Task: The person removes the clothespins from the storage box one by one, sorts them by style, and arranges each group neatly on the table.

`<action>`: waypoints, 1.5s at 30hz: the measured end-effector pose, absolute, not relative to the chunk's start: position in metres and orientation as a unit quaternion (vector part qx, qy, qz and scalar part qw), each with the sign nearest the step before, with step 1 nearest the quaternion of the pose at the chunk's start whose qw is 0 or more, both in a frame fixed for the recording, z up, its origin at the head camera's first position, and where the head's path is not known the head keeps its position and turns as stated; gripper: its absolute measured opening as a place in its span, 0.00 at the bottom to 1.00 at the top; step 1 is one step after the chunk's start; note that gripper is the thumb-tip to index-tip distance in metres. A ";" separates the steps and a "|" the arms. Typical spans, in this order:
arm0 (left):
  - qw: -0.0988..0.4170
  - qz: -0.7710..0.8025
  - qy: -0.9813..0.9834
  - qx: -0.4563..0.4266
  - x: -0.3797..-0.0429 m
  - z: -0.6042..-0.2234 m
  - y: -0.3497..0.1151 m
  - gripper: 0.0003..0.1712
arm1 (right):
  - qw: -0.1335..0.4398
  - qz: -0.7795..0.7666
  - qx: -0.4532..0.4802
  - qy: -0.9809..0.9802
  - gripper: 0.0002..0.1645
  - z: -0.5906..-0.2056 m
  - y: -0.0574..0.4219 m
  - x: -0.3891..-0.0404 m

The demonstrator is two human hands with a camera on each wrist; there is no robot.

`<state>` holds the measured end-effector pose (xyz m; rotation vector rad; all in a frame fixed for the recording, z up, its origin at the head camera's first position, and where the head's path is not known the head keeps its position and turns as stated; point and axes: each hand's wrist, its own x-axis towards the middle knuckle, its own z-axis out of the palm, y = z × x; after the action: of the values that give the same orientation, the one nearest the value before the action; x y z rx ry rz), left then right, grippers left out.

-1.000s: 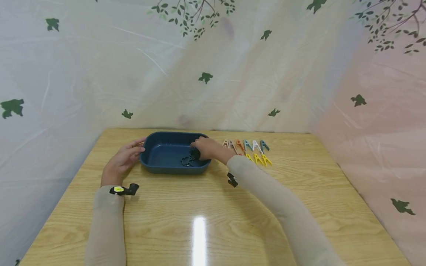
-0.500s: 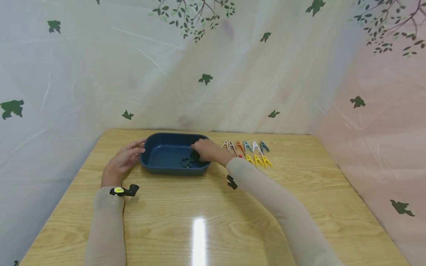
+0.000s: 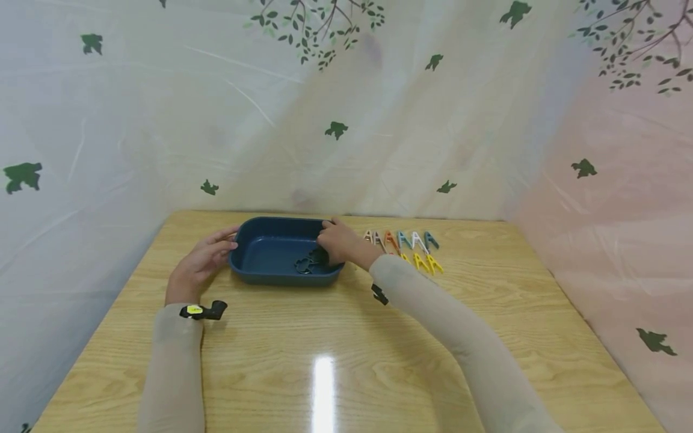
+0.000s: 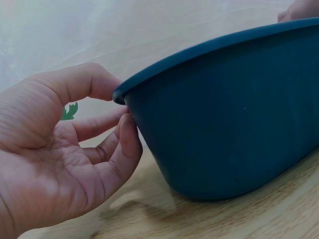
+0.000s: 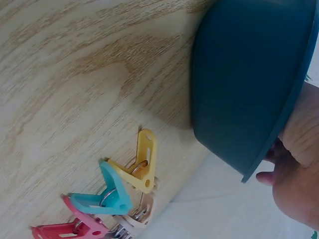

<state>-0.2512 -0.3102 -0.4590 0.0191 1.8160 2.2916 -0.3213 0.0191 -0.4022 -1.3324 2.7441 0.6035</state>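
A dark blue plastic basin (image 3: 276, 279) stands on the wooden table toward the back. My left hand (image 3: 203, 264) holds its left end; in the left wrist view the thumb is at the rim and the bent fingers lie against the outer wall. My right hand (image 3: 342, 242) reaches over the right end into the basin, and its fingers are mostly hidden by the wall in the right wrist view. Below it, on the basin floor, lie small dark ring-like pieces (image 3: 304, 265). I cannot tell whether the right fingers hold one.
Right of the basin, several clothes pegs lie in two rows, among them a white peg (image 3: 418, 240) and a yellow peg (image 3: 434, 263). A turquoise peg (image 5: 117, 199) shows close to the basin in the right wrist view. A patterned cloth backdrop (image 3: 271, 156) rises behind the table.
My right hand has shifted slightly right inside the basin, uncovering more of the dark pieces, and a finger now points up near the back right rim. The left hand stays at its end.
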 end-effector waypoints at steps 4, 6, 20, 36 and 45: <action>0.105 0.775 0.624 0.013 -0.252 -0.459 -0.308 0.30 | 0.025 0.211 -0.419 0.883 0.13 -0.403 0.020 -0.320; 0.106 0.776 0.622 0.019 -0.253 -0.459 -0.308 0.27 | 0.023 0.216 -0.416 0.883 0.10 -0.403 0.019 -0.320; 0.103 0.783 0.613 0.036 -0.257 -0.462 -0.311 0.23 | 0.040 0.138 -0.416 0.898 0.14 -0.402 0.025 -0.322; 0.102 0.791 0.601 0.047 -0.256 -0.465 -0.311 0.23 | 0.033 0.221 -0.411 0.884 0.32 -0.402 0.021 -0.318; 0.100 0.793 0.600 0.047 -0.257 -0.467 -0.312 0.23 | 0.020 0.220 -0.416 0.882 0.19 -0.409 0.019 -0.321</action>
<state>-0.2569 -0.3122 -0.4668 0.1387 1.7725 2.3423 -0.3205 0.0185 -0.4086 -1.2899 2.7365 0.6831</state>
